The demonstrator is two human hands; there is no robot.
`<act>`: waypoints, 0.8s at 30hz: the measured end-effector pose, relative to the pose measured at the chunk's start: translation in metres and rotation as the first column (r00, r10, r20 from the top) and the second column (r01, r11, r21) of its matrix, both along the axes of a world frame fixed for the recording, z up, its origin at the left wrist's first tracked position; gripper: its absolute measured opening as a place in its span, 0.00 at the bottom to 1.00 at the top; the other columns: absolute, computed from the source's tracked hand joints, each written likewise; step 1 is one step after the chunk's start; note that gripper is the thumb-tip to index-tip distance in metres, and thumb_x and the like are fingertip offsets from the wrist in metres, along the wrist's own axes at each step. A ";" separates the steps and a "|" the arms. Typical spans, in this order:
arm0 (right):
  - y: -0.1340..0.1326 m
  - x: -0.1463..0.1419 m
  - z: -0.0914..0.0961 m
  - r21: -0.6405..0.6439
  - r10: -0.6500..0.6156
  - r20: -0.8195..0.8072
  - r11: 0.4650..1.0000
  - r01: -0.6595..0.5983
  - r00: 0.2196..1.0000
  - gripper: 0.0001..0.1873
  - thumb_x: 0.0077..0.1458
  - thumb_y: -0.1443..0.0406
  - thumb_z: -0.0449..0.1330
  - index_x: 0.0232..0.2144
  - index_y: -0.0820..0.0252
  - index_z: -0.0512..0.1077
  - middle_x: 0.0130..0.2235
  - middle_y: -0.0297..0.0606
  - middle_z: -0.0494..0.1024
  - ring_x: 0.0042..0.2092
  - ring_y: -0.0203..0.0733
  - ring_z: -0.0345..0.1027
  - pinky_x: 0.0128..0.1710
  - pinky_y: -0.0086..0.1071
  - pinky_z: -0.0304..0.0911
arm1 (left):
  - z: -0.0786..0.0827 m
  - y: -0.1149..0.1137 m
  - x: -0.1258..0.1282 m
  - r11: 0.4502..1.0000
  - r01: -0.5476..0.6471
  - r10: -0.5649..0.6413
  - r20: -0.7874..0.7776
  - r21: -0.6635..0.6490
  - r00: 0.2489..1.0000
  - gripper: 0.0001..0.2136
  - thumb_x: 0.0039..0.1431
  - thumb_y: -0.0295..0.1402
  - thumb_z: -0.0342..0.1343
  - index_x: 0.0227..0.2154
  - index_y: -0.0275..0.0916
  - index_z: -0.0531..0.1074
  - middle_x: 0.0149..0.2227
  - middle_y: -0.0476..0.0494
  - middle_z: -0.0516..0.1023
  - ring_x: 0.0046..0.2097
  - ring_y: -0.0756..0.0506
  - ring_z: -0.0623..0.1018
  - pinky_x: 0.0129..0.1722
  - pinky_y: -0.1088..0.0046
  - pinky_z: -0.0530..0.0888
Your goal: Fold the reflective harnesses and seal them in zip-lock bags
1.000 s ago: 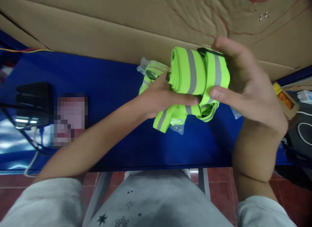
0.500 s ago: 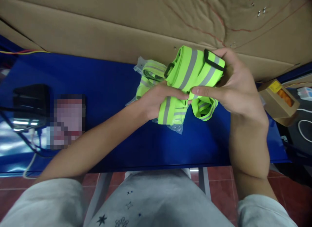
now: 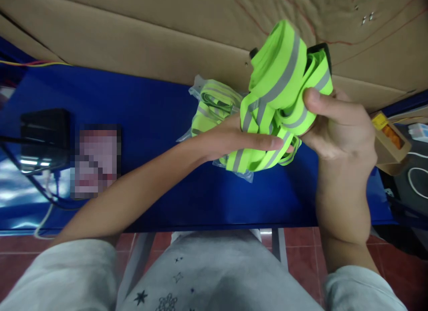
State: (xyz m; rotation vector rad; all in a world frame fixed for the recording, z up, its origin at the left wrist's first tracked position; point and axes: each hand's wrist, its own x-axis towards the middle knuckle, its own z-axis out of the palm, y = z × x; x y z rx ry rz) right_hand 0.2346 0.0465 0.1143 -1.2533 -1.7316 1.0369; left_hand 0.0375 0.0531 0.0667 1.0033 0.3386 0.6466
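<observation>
A bundle of neon-yellow reflective straps (image 3: 281, 75) with grey stripes and black buckles is held up over the table between both hands. My left hand (image 3: 244, 135) grips its lower folds, the thumb lying across a strap; the other fingers are mostly hidden. Around the right side, my right hand (image 3: 341, 119) is closed, its thumb pressed on the strap below a black buckle (image 3: 321, 50). Behind my left hand, on the table, lies another rolled reflective strap (image 3: 214, 101) in a clear plastic bag (image 3: 199, 84).
The blue table (image 3: 160, 106) backs onto a cardboard-covered wall (image 3: 133, 39). On the left stand a black device (image 3: 45, 137) with cables and a blurred-out flat item (image 3: 96, 161). To the right are a cardboard box (image 3: 391, 144) with a window and a dark object (image 3: 417, 168) with a white ring.
The strap bundle has been lifted and tilted upward, and its lower folds have loosened apart. My right hand has shifted slightly right; my left thumb now lies over a lower strap.
</observation>
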 end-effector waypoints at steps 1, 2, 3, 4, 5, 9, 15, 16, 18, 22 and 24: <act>-0.001 -0.002 -0.001 -0.019 0.002 -0.017 1.000 -0.002 1.000 0.23 0.60 0.43 0.57 0.42 0.52 0.77 0.42 0.40 0.84 0.44 0.55 0.81 0.43 0.51 0.79 | -0.003 -0.002 0.002 0.997 0.039 -0.038 0.019 -0.064 0.999 0.17 0.50 0.37 0.74 0.41 0.38 0.81 0.43 0.39 0.86 0.48 0.36 0.85 0.48 0.60 0.82; -0.001 -0.004 -0.002 -0.022 -0.011 -0.058 1.000 0.010 0.998 0.22 0.59 0.44 0.59 0.44 0.51 0.76 0.46 0.39 0.84 0.46 0.54 0.80 0.46 0.51 0.78 | -0.006 -0.003 0.005 0.991 0.042 -0.038 0.034 -0.125 0.999 0.16 0.51 0.36 0.74 0.41 0.38 0.81 0.41 0.40 0.86 0.45 0.37 0.86 0.47 0.61 0.82; -0.001 -0.006 -0.004 0.010 -0.036 -0.099 0.999 0.037 0.994 0.22 0.57 0.45 0.63 0.47 0.50 0.74 0.49 0.38 0.82 0.49 0.53 0.79 0.50 0.50 0.77 | -0.009 -0.004 0.008 0.984 0.009 -0.001 0.044 -0.179 0.999 0.15 0.51 0.34 0.73 0.41 0.38 0.80 0.38 0.41 0.86 0.43 0.39 0.86 0.46 0.62 0.83; 0.000 -0.006 -0.006 0.083 -0.068 -0.111 0.994 0.077 0.992 0.23 0.55 0.48 0.67 0.48 0.49 0.73 0.53 0.36 0.81 0.52 0.51 0.77 0.54 0.48 0.75 | -0.011 -0.005 0.010 0.973 -0.049 0.060 0.046 -0.225 0.997 0.14 0.51 0.32 0.73 0.41 0.38 0.80 0.37 0.43 0.86 0.41 0.40 0.86 0.46 0.63 0.83; 0.002 -0.006 -0.008 0.174 -0.099 -0.105 0.978 0.116 0.990 0.24 0.52 0.51 0.70 0.49 0.47 0.72 0.55 0.34 0.79 0.54 0.50 0.75 0.57 0.47 0.73 | -0.013 -0.005 0.012 0.959 -0.110 0.124 0.037 -0.261 0.992 0.15 0.50 0.31 0.74 0.41 0.38 0.80 0.36 0.44 0.86 0.41 0.41 0.86 0.46 0.64 0.83; 0.006 -0.005 -0.012 0.439 -0.175 0.069 0.889 0.127 0.982 0.25 0.50 0.63 0.72 0.50 0.45 0.71 0.54 0.33 0.77 0.57 0.49 0.72 0.62 0.46 0.67 | -0.011 0.001 0.011 0.935 -0.207 0.211 -0.018 -0.289 0.977 0.16 0.49 0.28 0.73 0.42 0.37 0.80 0.41 0.42 0.85 0.43 0.41 0.85 0.45 0.64 0.82; -0.003 -0.011 -0.014 0.639 -0.215 0.280 0.769 -0.015 0.936 0.15 0.63 0.62 0.60 0.51 0.42 0.72 0.54 0.35 0.77 0.59 0.54 0.70 0.65 0.52 0.64 | 0.013 0.002 0.003 0.957 -0.172 0.227 0.234 -0.233 0.945 0.13 0.61 0.45 0.65 0.42 0.43 0.79 0.40 0.49 0.81 0.43 0.44 0.81 0.38 0.72 0.78; -0.003 -0.012 -0.016 0.656 -0.196 0.318 0.752 -0.066 0.928 0.16 0.65 0.62 0.57 0.52 0.40 0.72 0.55 0.34 0.77 0.61 0.53 0.69 0.67 0.52 0.63 | 0.018 0.000 0.003 0.957 -0.184 0.239 0.249 -0.224 0.938 0.17 0.61 0.50 0.64 0.43 0.42 0.78 0.39 0.48 0.80 0.43 0.44 0.81 0.37 0.72 0.77; -0.001 -0.012 -0.019 0.691 -0.159 0.389 0.701 -0.173 0.908 0.18 0.67 0.62 0.54 0.56 0.38 0.70 0.58 0.33 0.75 0.63 0.51 0.67 0.70 0.50 0.59 | 0.024 -0.003 0.004 0.946 -0.230 0.282 0.231 -0.227 0.931 0.21 0.61 0.54 0.62 0.42 0.41 0.77 0.37 0.45 0.78 0.45 0.41 0.80 0.38 0.70 0.77; 0.001 -0.008 -0.015 0.616 -0.056 0.567 0.690 -0.379 0.822 0.27 0.67 0.68 0.49 0.66 0.50 0.63 0.70 0.37 0.63 0.75 0.49 0.47 0.77 0.53 0.42 | 0.026 0.004 0.000 0.873 -0.381 0.446 0.186 -0.304 0.875 0.09 0.69 0.36 0.53 0.38 0.39 0.74 0.38 0.46 0.76 0.48 0.43 0.79 0.41 0.69 0.78; -0.001 -0.007 -0.010 0.497 0.112 0.597 0.726 -0.475 0.795 0.32 0.65 0.69 0.50 0.70 0.56 0.57 0.76 0.36 0.48 0.78 0.50 0.31 0.77 0.55 0.34 | 0.020 0.013 -0.004 0.800 -0.491 0.553 0.106 -0.345 0.826 0.09 0.65 0.25 0.50 0.32 0.38 0.73 0.37 0.47 0.78 0.49 0.44 0.80 0.47 0.66 0.79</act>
